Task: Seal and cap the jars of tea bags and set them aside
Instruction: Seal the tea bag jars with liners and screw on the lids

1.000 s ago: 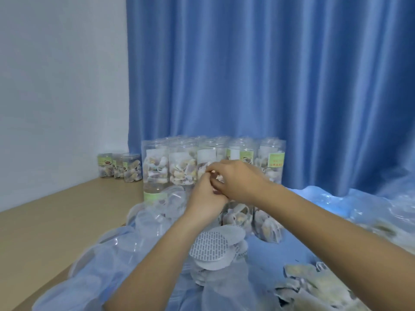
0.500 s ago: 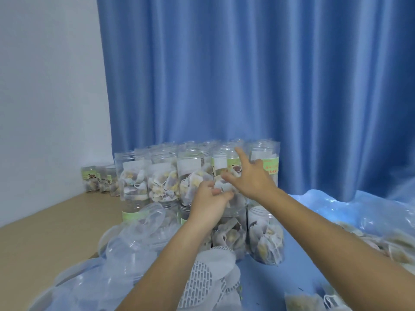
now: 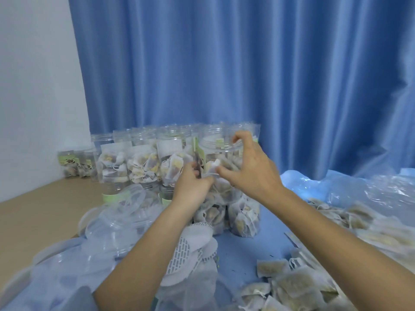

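Grip, right hand (image 3: 251,173): fingers curled round the open rim and upper wall of a clear jar (image 3: 215,158) packed with tea bags, thumb low on the near wall, fingertips over the top edge. Grip, left hand (image 3: 190,187): fingers curled against the same jar's near wall, just left of and below the right grip; blur hides whether they pinch a small thing there.

Jar held: upright, uncapped, green label (image 3: 198,153) facing left, raised above two filled jars (image 3: 235,212) that stand on the blue sheet (image 3: 258,243) directly under the grips.

Behind and left of the grips: row of filled jars (image 3: 139,162) with white labels, touching one another, before the blue curtain (image 3: 224,63).

Further left, well apart: small cluster of jars (image 3: 71,163) against the white wall (image 3: 33,75).

Below the left grip: stack of round seal discs (image 3: 193,250), white with grey dashed print.

Left of that stack: heap of clear plastic lids (image 3: 107,232), overlapping.

Below and right of the right grip: loose tea bags (image 3: 292,286) piled on the sheet; more lie on crumpled clear plastic (image 3: 370,198).

Bench (image 3: 33,212): tan surface showing at far left.
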Demonstrator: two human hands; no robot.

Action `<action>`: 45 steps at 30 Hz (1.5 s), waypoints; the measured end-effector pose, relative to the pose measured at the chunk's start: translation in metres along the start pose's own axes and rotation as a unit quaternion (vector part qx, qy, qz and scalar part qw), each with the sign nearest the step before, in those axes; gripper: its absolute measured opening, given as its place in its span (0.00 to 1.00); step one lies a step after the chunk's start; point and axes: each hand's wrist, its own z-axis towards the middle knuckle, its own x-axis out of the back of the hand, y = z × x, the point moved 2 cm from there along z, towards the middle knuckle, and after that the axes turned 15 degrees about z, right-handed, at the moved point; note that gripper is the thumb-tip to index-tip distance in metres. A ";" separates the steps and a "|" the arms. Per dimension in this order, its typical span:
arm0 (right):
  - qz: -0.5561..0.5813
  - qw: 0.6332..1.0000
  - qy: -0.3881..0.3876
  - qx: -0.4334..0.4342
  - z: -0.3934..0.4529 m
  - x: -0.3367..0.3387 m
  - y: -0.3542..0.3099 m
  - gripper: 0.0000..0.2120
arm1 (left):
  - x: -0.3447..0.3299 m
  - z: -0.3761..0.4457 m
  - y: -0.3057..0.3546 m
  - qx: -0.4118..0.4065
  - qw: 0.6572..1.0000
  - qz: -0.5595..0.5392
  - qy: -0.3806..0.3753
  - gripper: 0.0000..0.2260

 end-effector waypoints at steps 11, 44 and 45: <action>-0.001 0.991 -0.079 -0.108 -0.091 -0.011 0.051 0.27 | -0.050 -0.066 -0.040 0.043 0.998 0.029 -0.018 0.12; 0.305 0.944 0.116 -0.054 -0.070 0.009 0.027 0.09 | 0.012 -0.068 -0.068 0.086 0.974 -0.176 0.111 0.05; 0.240 0.964 0.095 -0.066 -0.064 0.004 0.029 0.06 | 0.015 -0.068 -0.069 0.088 0.973 -0.177 0.117 0.05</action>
